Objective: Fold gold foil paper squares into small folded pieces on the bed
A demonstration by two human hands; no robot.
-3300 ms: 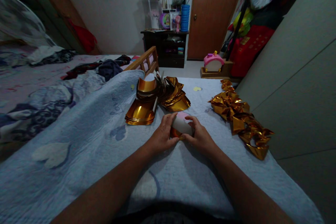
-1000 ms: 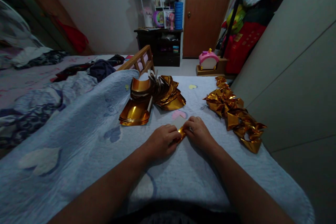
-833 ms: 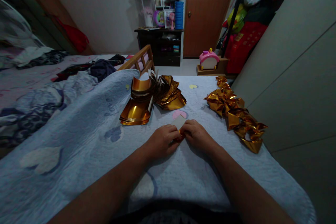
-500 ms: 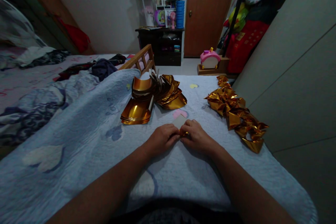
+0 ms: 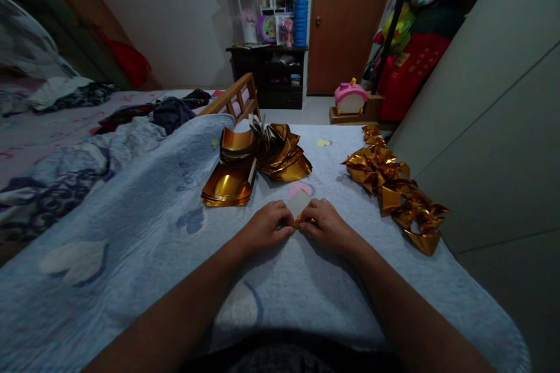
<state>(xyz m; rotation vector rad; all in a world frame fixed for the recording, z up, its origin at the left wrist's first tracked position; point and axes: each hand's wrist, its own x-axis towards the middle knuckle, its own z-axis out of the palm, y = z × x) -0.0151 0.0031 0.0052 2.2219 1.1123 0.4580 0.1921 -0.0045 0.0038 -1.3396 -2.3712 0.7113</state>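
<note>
Both of my hands pinch a sheet of gold foil paper (image 5: 299, 201) low over the bed; its pale back faces up and a gold fold shows at the near edge. My left hand (image 5: 272, 224) grips the left side of that fold, fingers curled. On the other side, my right hand (image 5: 324, 222) is closed on the right part, a little gold showing under its fingers. Beyond my left hand lies a fanned stack of gold foil sheets (image 5: 230, 183). To the right rests a pile of folded gold foil pieces (image 5: 376, 169).
A blue quilt (image 5: 166, 268) covers the bed under my arms. At its far left stands a wooden rail (image 5: 231, 96), with rumpled clothes (image 5: 172, 113) beside it. A pale cabinet (image 5: 494, 128) borders the right side. A pink toy (image 5: 350, 98) sits beyond the far edge.
My left hand has shifted slightly left, so the fingertips of my two hands are a bit farther apart. More of the gold fold shows between them. The stack and pile stay put.
</note>
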